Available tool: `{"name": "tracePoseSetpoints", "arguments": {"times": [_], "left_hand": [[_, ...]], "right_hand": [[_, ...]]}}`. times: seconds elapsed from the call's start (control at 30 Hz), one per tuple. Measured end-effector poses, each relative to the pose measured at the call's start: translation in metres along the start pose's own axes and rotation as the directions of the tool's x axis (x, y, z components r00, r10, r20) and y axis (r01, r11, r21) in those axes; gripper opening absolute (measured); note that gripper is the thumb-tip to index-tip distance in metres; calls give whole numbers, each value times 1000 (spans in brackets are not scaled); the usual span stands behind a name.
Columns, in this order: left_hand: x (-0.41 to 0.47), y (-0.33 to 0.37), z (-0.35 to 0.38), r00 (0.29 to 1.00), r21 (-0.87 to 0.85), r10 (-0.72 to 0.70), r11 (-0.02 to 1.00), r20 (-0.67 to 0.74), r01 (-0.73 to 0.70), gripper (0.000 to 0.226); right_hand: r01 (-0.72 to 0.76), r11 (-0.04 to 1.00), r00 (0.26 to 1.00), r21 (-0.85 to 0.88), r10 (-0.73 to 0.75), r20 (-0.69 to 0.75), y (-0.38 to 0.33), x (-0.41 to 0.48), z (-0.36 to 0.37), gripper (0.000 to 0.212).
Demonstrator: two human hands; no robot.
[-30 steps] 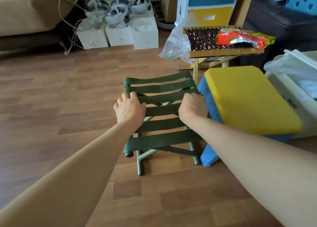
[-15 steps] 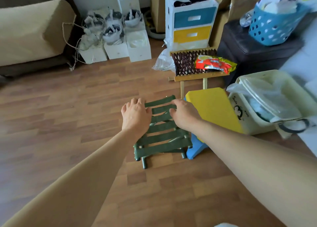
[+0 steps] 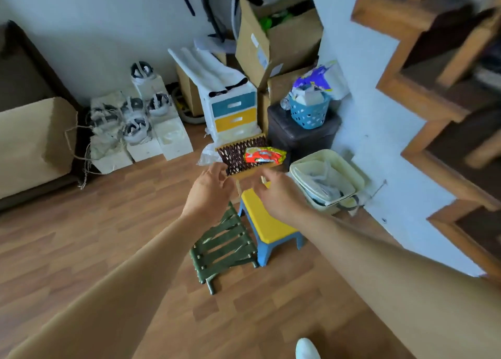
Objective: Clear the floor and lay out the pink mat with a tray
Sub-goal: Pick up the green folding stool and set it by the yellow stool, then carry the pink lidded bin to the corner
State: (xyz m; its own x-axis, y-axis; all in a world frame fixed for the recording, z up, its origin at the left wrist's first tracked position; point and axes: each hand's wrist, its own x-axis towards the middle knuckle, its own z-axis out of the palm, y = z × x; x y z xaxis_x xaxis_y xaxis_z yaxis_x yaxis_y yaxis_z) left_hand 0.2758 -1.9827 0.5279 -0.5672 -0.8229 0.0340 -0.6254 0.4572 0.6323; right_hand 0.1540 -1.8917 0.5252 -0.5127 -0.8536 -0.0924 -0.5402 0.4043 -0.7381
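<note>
On the wood floor [image 3: 81, 236], close to the corner of the wall, three small seats stand together. There is a green stool [image 3: 225, 247], a yellow stool [image 3: 267, 223] touching its side, and a woven stool [image 3: 238, 152] just behind them with a snack bag [image 3: 264, 154] on top.

The left hand [image 3: 210, 193] and the right hand [image 3: 280, 196] are both held out above the seats, and they hold nothing. The left fingers [image 3: 217, 170] are a little spread. The right fingers [image 3: 264, 175] look loose and bent.

I think the hands are going for the woven stool, to get it off the floor. To do that well, each hand should take one side edge. The top should stay flat so the snack bag does not slide off, or the bag can come off first. The stool should go straight up, because the yellow stool is right in front and the white bin [image 3: 352, 169] is near on the right. Then it can go by the wall, so there is lots of bare floor.

The pink mat and the tray are not in the picture at all. The woven stool's legs hide behind the hands. The right fingers are blurry, and I cannot tell if the left fingertips touch the woven stool's edge. A white thing [image 3: 306, 349] at the bottom is cut off — maybe a shoe.
</note>
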Motion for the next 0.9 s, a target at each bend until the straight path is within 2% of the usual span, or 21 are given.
{"name": "tracePoseSetpoints", "arguments": {"times": [0.1, 0.23, 0.37, 0.53, 0.63, 0.67, 0.73, 0.8, 0.87, 0.9], "left_hand": [[-12, 42, -13, 995, -54, 84, 995, 53, -81, 35], [-33, 102, -2, 959, -77, 246, 968, 140, -237, 32], [-76, 178, 27, 848, -207, 449, 892, 283, -403, 30], [-160, 278, 82, 617, -338, 675, 737, 405, -585, 25], [-232, 338, 124, 419, -422, 774, 618, 475, -663, 27], [-254, 355, 134, 356, -439, 791, 584, 498, -683, 28], [-315, 395, 164, 219, -495, 819, 508, 530, -705, 30], [-365, 427, 187, 140, -526, 833, 458, 535, -717, 29], [-420, 457, 210, 67, -560, 840, 416, 538, -717, 28], [-454, 474, 224, 7, -596, 846, 381, 532, -707, 28]], "right_hand": [[-50, 994, 986, 98, 64, -151, -11, -41, -38, 31], [-124, 977, 926, 171, 176, -335, -3, -104, -84, 38], [-237, 942, 799, 238, 329, -504, 22, -181, -135, 39], [-383, 857, 548, 344, 511, -662, 71, -297, -192, 37], [-403, 778, 355, 482, 618, -701, 108, -384, -221, 37], [-406, 762, 301, 504, 632, -714, 119, -411, -228, 35], [-402, 707, 148, 581, 677, -721, 147, -480, -241, 34], [-359, 663, 53, 657, 717, -695, 165, -535, -253, 38], [-376, 624, -27, 685, 731, -682, 178, -594, -263, 40], [-390, 615, -83, 686, 718, -691, 184, -630, -268, 39]]}}
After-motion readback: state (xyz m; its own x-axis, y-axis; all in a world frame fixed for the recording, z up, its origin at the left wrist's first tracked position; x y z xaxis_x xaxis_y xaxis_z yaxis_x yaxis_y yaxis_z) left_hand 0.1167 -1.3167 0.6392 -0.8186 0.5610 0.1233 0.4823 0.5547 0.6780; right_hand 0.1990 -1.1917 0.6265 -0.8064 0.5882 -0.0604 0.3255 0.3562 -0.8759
